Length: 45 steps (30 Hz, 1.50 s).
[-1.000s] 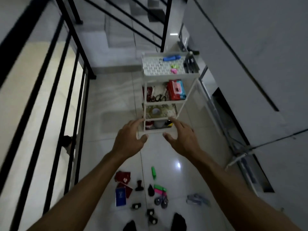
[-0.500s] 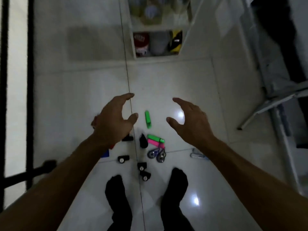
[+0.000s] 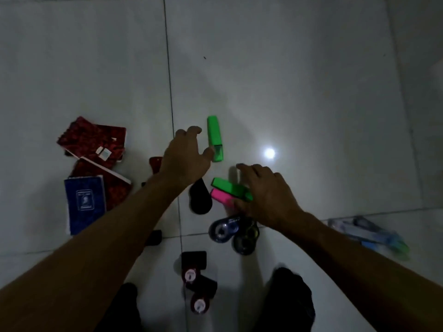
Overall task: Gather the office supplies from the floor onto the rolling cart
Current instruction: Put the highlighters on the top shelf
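Office supplies lie scattered on the white tiled floor. My left hand (image 3: 185, 156) hovers open just left of a lone green highlighter (image 3: 215, 137), thumb close to its cap. My right hand (image 3: 266, 195) is spread open over a second green highlighter (image 3: 230, 188) and a pink highlighter (image 3: 221, 197) lying side by side; its fingers hide their right ends. Two correction tape dispensers (image 3: 223, 230) sit just below that hand. The cart is out of view.
Red notebooks (image 3: 92, 142) and a blue notebook (image 3: 85, 203) lie at the left. A black oval object (image 3: 200, 200), small black stamps (image 3: 194, 262) and a clear stapler-like item (image 3: 369, 233) lie around. My feet in black socks (image 3: 292, 298) stand at the bottom.
The view dropped from the cart to the floor. Both hands lowered toward the highlighters, the left next to the single green one, the right over the green and pink pair.
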### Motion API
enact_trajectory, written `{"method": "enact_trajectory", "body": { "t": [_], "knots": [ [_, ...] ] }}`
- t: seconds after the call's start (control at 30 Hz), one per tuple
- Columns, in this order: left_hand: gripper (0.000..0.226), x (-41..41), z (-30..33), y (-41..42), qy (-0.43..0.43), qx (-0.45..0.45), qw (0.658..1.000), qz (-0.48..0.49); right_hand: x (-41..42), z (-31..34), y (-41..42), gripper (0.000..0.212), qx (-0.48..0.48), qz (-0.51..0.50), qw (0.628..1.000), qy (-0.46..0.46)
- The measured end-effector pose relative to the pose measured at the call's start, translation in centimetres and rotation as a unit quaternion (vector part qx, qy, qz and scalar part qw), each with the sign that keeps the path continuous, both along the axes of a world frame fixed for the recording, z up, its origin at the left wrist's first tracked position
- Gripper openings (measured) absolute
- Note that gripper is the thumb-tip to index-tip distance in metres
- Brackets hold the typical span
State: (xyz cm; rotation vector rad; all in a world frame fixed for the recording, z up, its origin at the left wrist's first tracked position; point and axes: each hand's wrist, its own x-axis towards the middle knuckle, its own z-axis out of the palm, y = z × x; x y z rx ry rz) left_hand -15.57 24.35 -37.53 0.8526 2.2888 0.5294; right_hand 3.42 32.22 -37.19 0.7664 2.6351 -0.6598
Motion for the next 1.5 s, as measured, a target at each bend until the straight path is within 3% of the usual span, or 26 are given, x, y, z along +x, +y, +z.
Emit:
{"method": "enact_trajectory", "body": {
  "t": [0.17, 0.33, 0.43, 0.53, 0.67, 1.0, 1.3, 1.5],
  "knots": [
    [0.072, 0.9, -3.3, 2.6, 0.028, -0.003, 0.998, 0.05, -0.4, -2.6, -0.6, 0.07, 0.006, 0.01, 1.0, 0.013],
    [0.044, 0.8, -3.0, 3.9, 0.038, -0.01, 0.999, -0.001, -0.5, -3.5, -0.6, 0.047, 0.009, -0.013, 1.0, 0.008],
    [0.042, -0.1, -1.6, 3.6, 0.013, -0.037, 0.999, -0.022, -0.5, -2.8, 0.2, 0.03, -0.056, -0.076, 0.995, 0.026],
    [0.042, -0.8, 0.9, 3.0, -0.009, -0.036, 0.999, -0.034, -0.3, -0.3, 1.8, 0.029, -0.135, -0.142, 0.981, -0.012],
    [0.038, -1.2, 6.7, 3.0, -0.017, -0.002, 0.999, -0.033, -1.0, 5.3, 3.0, 0.027, -0.171, -0.183, 0.968, -0.012],
    [0.043, -4.3, 28.7, 6.3, 0.008, 0.093, 0.994, -0.057, -7.3, 26.7, 7.1, 0.025, -0.086, -0.199, 0.974, 0.07],
    [0.038, -9.8, 54.7, 7.1, 0.082, 0.162, 0.98, -0.076, -12.8, 52.8, 10.5, 0.032, 0.044, -0.137, 0.978, 0.148],
    [0.037, -12.6, 71.1, 6.7, 0.129, 0.176, 0.969, -0.117, -15.1, 68.8, 11.0, 0.036, 0.057, -0.117, 0.978, 0.165]
  ]
}}
